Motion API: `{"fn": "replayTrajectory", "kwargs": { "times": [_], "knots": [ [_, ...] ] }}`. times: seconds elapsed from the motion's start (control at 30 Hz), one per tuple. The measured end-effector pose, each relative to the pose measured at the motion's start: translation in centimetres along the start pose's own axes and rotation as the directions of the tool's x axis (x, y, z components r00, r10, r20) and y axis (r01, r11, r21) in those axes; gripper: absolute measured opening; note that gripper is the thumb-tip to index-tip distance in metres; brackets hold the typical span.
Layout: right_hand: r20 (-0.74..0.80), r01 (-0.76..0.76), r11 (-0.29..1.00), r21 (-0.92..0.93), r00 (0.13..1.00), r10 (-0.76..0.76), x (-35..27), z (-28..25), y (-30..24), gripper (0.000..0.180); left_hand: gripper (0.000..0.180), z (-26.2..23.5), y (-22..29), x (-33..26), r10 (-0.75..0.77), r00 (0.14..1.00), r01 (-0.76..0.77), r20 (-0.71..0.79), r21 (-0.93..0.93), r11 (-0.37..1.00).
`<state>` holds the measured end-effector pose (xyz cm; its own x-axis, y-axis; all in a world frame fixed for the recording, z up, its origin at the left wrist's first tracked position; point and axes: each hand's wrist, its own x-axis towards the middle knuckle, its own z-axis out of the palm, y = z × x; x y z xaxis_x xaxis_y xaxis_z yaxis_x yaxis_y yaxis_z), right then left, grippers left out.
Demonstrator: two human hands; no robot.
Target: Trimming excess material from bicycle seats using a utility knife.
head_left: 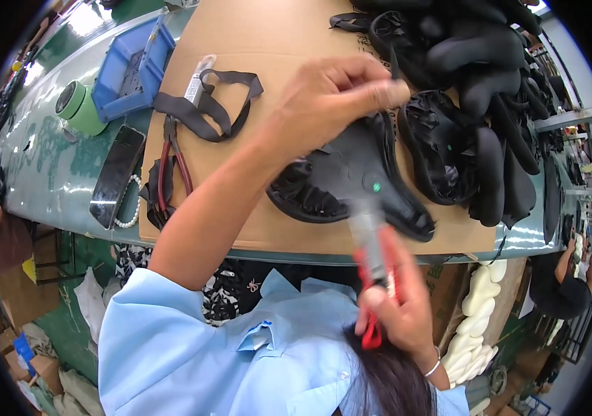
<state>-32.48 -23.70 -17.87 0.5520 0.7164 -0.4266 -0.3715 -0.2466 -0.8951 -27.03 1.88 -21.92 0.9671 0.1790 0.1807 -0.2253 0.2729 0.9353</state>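
Observation:
My left hand (334, 100) is pinched at the fingertips over the far side of a black shoe piece (351, 170). A thin dark strip (394, 64) sticks up at its fingers. The shoe piece lies on the cardboard, sole side up, with gathered black material at its left end and a green dot on it. In my right hand (403, 312), near the table's front edge, is a red-handled tool (372, 260) with a grey metal end pointing at the shoe piece. Motion smears that end, so its exact kind is unclear.
A second black shoe piece (441, 149) and a heap of padded black pieces (476, 62) lie to the right. On the left are red-handled pliers (171, 163), a black strap (223, 125), a phone (118, 177), a blue bin (129, 73) and a green container (82, 111).

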Motion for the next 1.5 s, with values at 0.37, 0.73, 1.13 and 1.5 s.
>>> {"fn": "replayTrajectory", "kwargs": {
  "times": [0.37, 0.73, 1.13, 1.5],
  "knots": [
    [-0.128, 0.376, 0.859, -0.348, 0.889, -0.441, 8.6, -0.3, 0.4, 0.034, 0.023, -1.9, 2.4, -12.6, 0.136, 0.722, 0.409, -0.678, 0.577, 0.707],
    [-0.169, 0.358, 0.747, -0.561, 0.833, -0.526, 9.3, -6.6, -2.6, 0.036, 0.029, 9.4, -0.2, -8.4, 0.191, 0.915, 0.299, -0.354, 0.916, 0.266],
    [0.288, 0.368, 0.054, -0.928, 0.805, -0.518, 4.6, -9.6, -3.0, 0.060, 0.022, 9.6, -2.4, -7.4, 0.003, 0.956, 0.256, -0.295, 0.835, 0.488],
    [0.225, 0.309, 0.086, -0.947, 0.830, -0.511, 2.9, -9.8, -3.2, 0.058, 0.022, 7.5, -1.5, -7.9, -0.185, 0.954, 0.289, -0.234, 0.564, 0.774]
  ]
}}
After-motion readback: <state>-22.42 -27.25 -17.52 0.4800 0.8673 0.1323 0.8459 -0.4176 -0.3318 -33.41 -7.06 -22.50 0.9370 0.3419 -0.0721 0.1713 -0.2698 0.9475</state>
